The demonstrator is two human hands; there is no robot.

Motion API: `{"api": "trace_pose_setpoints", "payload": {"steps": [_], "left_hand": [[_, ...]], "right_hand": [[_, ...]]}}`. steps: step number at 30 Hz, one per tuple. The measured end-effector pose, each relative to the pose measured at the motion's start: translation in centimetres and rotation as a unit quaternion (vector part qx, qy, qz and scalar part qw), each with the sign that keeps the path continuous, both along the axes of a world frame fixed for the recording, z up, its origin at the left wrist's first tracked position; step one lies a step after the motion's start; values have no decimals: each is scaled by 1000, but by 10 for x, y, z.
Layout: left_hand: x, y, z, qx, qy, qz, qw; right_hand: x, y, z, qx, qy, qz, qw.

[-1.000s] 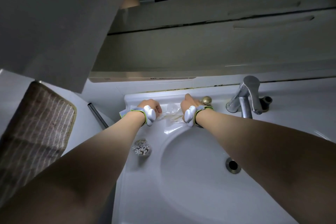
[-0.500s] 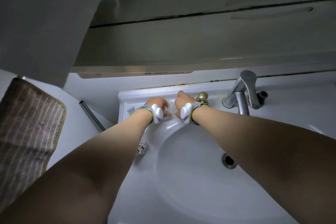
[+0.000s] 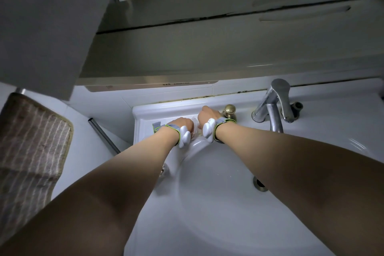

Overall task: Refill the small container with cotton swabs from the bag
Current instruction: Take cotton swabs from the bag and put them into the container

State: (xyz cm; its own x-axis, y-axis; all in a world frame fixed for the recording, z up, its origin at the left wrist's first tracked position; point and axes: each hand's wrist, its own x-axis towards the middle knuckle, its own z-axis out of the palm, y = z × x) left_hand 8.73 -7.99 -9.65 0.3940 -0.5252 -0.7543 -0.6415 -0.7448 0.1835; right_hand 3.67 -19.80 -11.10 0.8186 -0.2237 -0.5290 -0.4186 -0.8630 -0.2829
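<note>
Both hands are now working close together at the back ledge of the sink (image 3: pixel 228 203), nearer each other than a second ago, when a stretch of clear bag lay open between them. The left hand (image 3: pixel 184 123) and the right hand (image 3: pixel 207 115) are bunching the bag (image 3: pixel 195 129) into the narrow gap between them; only a crumpled sliver of clear plastic is showing there. Both are seen from behind the wrists, so the fingers are hidden. Judging by the gathered plastic, each is probably gripping an edge of the bag, but the picture is not showing this plainly enough to say.

The container (image 3: pixel 163 170) of swabs is standing on the sink's left rim, well apart from the hands and nearer the person. It is now almost wholly covered by the left forearm, with just a sliver peeping out, whereas a second ago its white swab tips were in clear sight. That is likely the head and arms shifting, not the container moving.

For the task this is suggesting the bag is being opened or gathered up, so no swabs are going across yet. The next step, as I judge it, is getting the mouth open and bringing the bag back toward the container. The tap (image 3: pixel 274 106) and a brass knob (image 3: pixel 229 109) are standing just beside the right hand.
</note>
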Motion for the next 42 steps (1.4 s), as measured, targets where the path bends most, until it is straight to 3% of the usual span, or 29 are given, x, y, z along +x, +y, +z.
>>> {"api": "trace_pose_setpoints", "payload": {"steps": [9, 16, 24, 29, 32, 34, 37, 42], "left_hand": [[3, 12, 20, -39, 4, 14, 999], [11, 28, 6, -74, -19, 97, 992], [26, 55, 12, -50, -64, 176, 981], [20, 70, 24, -129, -74, 293, 945], [7, 72, 37, -224, -35, 383, 895], [-6, 71, 50, -276, -1, 427, 861], [-25, 69, 68, -297, -4, 428, 854], [-61, 64, 101, -330, 5, 443, 834]], "right_hand": [[0, -1, 3, 5, 3, 18, 1000], [-4, -2, 7, -49, 19, 94, 994], [-9, -3, 3, -81, 2, 74, 994], [-5, 6, 11, -81, 15, 67, 994], [-5, 5, 25, -66, -55, 38, 996], [-5, 9, 42, -8, -108, -3, 994], [-12, 22, 65, 64, -171, -57, 982], [-35, 37, 96, 150, -181, -75, 969]]}}
